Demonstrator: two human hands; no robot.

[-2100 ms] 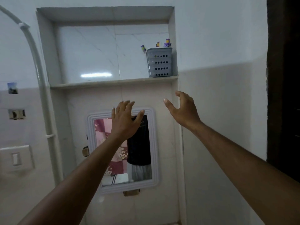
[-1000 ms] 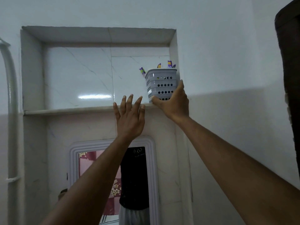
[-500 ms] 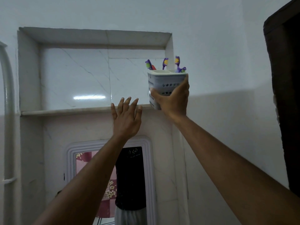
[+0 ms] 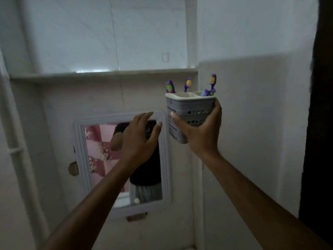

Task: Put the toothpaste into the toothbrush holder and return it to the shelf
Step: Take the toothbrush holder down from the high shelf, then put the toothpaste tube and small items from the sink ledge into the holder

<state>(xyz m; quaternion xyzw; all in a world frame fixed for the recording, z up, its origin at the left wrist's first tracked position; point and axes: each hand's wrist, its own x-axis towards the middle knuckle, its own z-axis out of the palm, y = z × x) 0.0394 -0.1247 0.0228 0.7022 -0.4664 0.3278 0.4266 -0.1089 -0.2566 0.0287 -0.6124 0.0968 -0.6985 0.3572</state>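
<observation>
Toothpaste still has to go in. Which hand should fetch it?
Left, probably. The left hand is open and holds nothing, while the right hand is wrapped around the toothbrush holder, keeping it upright below the shelf. No toothpaste is in view.

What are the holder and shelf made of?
Holder: looks like moulded plastic, matt grey with a paler rim, its walls punched with rows of holes. Shelf: probably polished marble or stone slab, pale, with a glossy light glare on its edge; could be tile.
</observation>
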